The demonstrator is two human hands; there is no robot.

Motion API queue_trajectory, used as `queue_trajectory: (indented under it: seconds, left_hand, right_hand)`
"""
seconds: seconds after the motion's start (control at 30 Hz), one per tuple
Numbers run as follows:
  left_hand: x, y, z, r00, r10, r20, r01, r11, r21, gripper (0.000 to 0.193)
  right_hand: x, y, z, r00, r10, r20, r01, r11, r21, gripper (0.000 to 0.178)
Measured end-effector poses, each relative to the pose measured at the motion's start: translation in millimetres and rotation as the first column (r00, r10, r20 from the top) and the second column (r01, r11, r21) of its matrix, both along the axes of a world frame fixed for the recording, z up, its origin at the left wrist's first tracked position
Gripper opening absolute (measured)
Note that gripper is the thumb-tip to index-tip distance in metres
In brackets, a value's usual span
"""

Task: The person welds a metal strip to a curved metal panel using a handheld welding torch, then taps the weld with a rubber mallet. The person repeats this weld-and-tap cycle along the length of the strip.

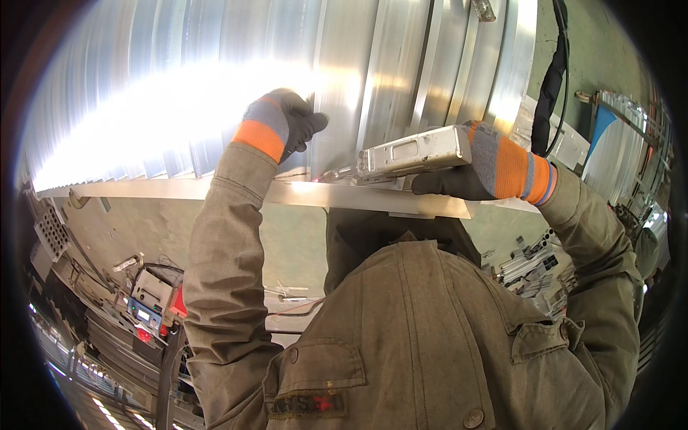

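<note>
My right hand (pixel 479 163), in a grey and orange glove with dark fingers, is wrapped round a silver, box-shaped handheld welding gun (pixel 416 154). Its narrow nozzle (pixel 337 174) points left, and a small reddish glow shows at the tip. The tip is close above a long, flat metal bar (pixel 358 195) along the near edge of a ribbed metal panel (pixel 344 93). Over that panel, left of the nozzle, my left hand (pixel 290 123) has its gloved fingers curled closed. Whatever they may hold is hidden.
A black hose (pixel 550 93) hangs at the upper right. Stacked metal profiles (pixel 534 265) lie low on the right. At the lower left stands equipment with a small lit screen (pixel 143 313). Strong glare washes out the panel's left part. A small metal piece (pixel 484 9) rests at its top.
</note>
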State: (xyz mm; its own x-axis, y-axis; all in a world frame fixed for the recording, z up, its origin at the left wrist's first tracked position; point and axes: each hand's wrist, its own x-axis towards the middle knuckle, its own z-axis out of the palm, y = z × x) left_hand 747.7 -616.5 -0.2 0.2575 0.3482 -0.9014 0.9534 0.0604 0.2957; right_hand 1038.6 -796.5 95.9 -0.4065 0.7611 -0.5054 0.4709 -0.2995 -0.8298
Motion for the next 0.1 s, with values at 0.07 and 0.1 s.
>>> queue_trajectory:
  seconds: [0.07, 0.1]
  left_hand:
    - [-0.1, -0.4, 0.4, 1.000, -0.019, 0.001, 0.019, 1.000, 0.010, 0.043]
    - [-0.3, -0.5, 0.8, 1.000, -0.013, -0.001, 0.013, 1.000, 0.015, 0.043]
  right_hand:
    - [0.6, -0.2, -0.5, 1.000, 0.008, -0.013, -0.007, 1.000, 0.004, 0.048]
    - [0.9, -0.3, -0.6, 1.000, 0.008, -0.013, -0.008, 1.000, 0.004, 0.048]
